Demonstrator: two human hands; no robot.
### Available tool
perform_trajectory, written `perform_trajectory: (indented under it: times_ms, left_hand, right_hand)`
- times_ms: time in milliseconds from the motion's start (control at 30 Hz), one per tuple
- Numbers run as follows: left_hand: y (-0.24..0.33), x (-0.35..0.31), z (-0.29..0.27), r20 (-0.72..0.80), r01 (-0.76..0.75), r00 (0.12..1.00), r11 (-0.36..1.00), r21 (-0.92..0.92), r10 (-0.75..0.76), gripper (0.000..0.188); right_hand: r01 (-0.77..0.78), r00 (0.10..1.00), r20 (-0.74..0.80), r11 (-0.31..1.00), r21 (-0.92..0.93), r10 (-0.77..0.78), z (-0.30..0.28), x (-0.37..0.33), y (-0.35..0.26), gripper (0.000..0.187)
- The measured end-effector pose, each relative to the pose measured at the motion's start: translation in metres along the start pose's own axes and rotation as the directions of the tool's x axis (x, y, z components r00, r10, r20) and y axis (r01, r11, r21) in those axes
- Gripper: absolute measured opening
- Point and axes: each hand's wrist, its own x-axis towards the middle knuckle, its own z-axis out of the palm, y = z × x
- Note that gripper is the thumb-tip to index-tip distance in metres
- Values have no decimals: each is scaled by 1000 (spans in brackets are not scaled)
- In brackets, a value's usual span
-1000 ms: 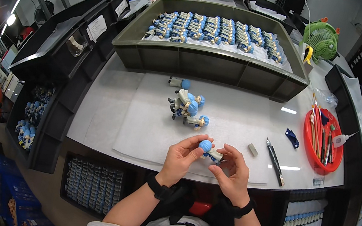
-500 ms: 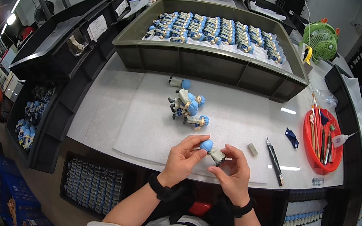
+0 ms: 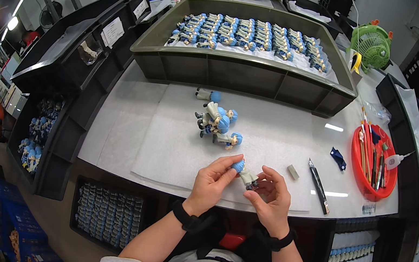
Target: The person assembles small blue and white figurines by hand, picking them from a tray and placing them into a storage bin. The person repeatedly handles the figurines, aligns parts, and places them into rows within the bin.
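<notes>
A small figurine with blue hair and a pale cream garment lies tilted between my hands above the near edge of the mat. My left hand pinches its blue head between thumb and fingers. At the dark feet, the thumb and fingers of my right hand close around it. Just beyond, a loose pile of similar figurines rests on the white foam mat. One separate figurine lies on its side behind the pile.
A large grey-green bin with rows of figurines stands across the back. To the right are a grey block, a craft knife, a dark blue piece and a red tray of brushes. Black bins flank the left; a person sits opposite.
The figurine has turned slightly, with its feet tipped down toward me. My right fingers have shifted a little around its feet; the pile is unchanged.
</notes>
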Motion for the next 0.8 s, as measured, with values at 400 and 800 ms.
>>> perform_trajectory:
  times_ms: [400,800]
  left_hand:
    - [0,0,2,-5,75,997,997,-11,-76,32]
    - [1,-2,1,3,74,997,997,12,-74,32]
  right_hand:
    - [13,1000,5,1000,1,-13,-1,-1,2,49]
    - [10,1000,12,1000,11,-10,-1,-1,0,47]
